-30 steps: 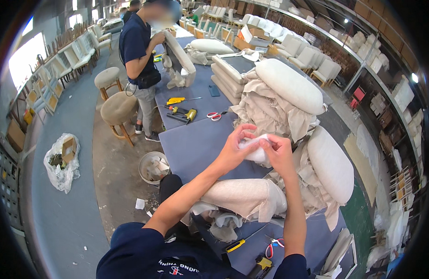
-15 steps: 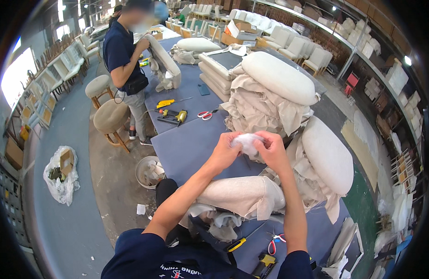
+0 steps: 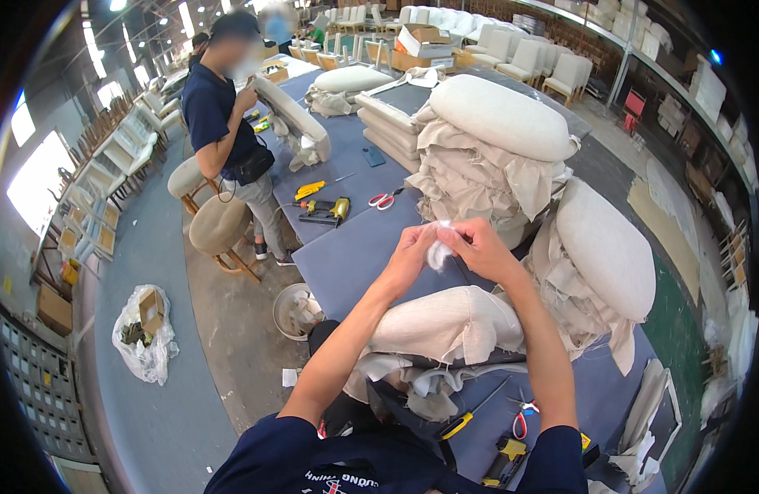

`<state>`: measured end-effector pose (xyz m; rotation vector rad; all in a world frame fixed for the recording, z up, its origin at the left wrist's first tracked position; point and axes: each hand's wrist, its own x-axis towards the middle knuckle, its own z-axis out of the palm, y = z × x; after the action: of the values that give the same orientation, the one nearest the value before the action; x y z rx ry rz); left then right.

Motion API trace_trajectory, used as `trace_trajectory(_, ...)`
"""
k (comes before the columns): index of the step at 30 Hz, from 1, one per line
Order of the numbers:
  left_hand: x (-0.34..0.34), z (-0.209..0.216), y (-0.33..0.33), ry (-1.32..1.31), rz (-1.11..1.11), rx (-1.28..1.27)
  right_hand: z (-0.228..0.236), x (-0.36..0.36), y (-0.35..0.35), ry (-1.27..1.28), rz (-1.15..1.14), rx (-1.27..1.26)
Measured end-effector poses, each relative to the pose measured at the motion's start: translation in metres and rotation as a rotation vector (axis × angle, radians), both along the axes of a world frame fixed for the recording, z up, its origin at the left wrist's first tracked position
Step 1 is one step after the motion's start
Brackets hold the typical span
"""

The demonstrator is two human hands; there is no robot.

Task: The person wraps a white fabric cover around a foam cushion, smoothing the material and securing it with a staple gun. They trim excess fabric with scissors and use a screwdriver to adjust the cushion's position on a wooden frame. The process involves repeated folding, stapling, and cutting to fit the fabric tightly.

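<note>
A small tuft of white stuffing fibre (image 3: 438, 253) is pinched between my two hands above the table. My left hand (image 3: 412, 258) grips its left side, and my right hand (image 3: 480, 249) grips it from the right, thumbs close together. Below my forearms lies a beige upholstered cushion (image 3: 445, 323) with loose fabric edges, close to my body. Just beyond my hands rises a stack of beige cushions (image 3: 499, 119) with bunched, frayed cloth. Another cushion (image 3: 606, 247) leans to the right of my right forearm.
Near me lie a yellow-handled screwdriver (image 3: 458, 426), red-handled pliers (image 3: 520, 424) and a staple gun (image 3: 505, 461). Farther left on the blue table are another staple gun (image 3: 330, 211), scissors (image 3: 383, 200) and a phone (image 3: 374, 156). A co-worker (image 3: 223, 123) holds a cushion at left. A scrap bucket (image 3: 289, 311) stands beside the table.
My hands have drawn closer together, and the white fibre now hangs lower between them in a narrower bunch. The whole view has shifted slightly to the left.
</note>
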<state>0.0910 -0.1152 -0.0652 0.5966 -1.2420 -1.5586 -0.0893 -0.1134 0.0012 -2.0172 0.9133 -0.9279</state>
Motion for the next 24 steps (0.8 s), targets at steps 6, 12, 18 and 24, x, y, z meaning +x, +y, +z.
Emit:
trace_trajectory(6,-0.004,0.004,0.005,0.026,-0.055,-0.057,0.001,-0.006,-0.002,-0.135,-0.091,-0.184)
trace_trajectory(12,-0.007,0.015,0.021,-0.231,-0.086,-0.382,-0.009,-0.033,-0.007,-0.562,-0.594,-0.264)
trace_trajectory(18,-0.024,0.026,0.041,-0.085,0.021,-0.16,-0.012,-0.027,0.002,-0.283,-0.463,-0.288)
trace_trajectory(24,-0.002,0.006,0.037,-0.342,-0.157,-0.174,-0.022,-0.045,-0.029,-0.65,-0.632,-0.103)
